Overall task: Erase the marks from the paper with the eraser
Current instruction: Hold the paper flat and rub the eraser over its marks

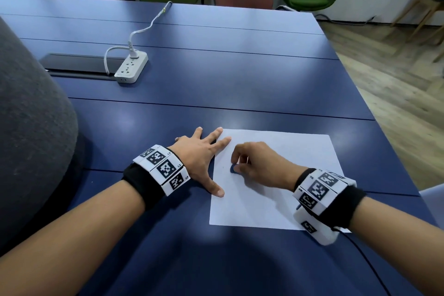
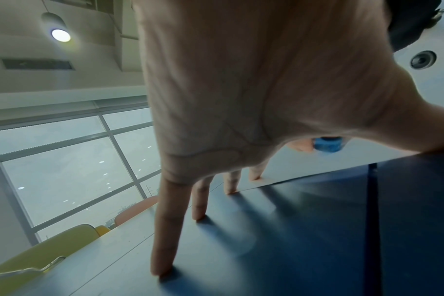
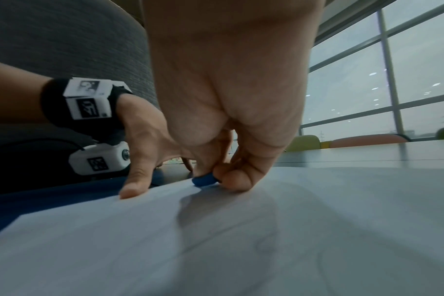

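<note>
Blue eraser [image 1: 233, 169] (small, rounded) on white paper [image 1: 283, 199]

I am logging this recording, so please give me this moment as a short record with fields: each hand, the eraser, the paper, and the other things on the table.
left hand: fingers spread flat, thumb and index fingertip press the paper's left edge
right hand: pinches the eraser
eraser: blue, tip down on the paper near its left side
paper: white sheet, flat on the blue table
marks: too faint to tell
other: white power strip, plugged in, far left
</note>
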Tool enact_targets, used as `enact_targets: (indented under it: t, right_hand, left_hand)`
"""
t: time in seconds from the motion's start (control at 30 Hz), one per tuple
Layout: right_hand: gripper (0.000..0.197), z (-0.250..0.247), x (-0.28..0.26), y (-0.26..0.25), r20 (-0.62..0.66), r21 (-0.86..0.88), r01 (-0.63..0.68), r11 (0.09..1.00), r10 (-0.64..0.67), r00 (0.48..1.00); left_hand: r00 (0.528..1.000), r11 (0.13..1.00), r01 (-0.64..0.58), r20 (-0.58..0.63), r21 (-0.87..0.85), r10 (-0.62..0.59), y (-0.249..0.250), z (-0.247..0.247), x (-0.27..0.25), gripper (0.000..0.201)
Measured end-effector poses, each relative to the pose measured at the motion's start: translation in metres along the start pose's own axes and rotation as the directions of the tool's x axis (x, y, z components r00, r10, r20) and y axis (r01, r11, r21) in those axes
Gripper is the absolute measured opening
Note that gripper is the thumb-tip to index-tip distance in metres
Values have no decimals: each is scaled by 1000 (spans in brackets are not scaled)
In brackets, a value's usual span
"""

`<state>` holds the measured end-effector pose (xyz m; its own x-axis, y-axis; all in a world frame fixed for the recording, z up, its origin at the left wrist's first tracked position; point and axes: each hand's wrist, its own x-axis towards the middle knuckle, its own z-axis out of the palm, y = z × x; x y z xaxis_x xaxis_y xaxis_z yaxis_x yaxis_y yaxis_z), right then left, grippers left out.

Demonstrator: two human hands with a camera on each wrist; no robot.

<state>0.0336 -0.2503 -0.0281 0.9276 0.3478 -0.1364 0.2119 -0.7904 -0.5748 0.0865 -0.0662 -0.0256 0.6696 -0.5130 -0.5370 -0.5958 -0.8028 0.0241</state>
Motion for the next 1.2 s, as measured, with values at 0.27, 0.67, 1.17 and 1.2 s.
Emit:
enact_targets:
  t: [0.27,0.67,1.17,1.2]
  right_hand:
    - [7,8,-27,-7,260,31,86,996,-91,961]
    - [5,9,-28,-12,238,72,51,996,-66,969]
    - [10,-16,27,11,-68,29,-192,981,194,979]
    - [10,-18,32,13,-110,39,-212,976,215,970]
  left_hand:
    - [1000,1000,-2,-6,-9,2,8,13,-16,140]
    - [1000,1000,0,-19,-16,0,8,19,-20,142]
    - [1000,999,4,-2,-33,-4,10,16,-21,144]
    - [1000,999,3,-2,-33,-3,10,16,-21,145]
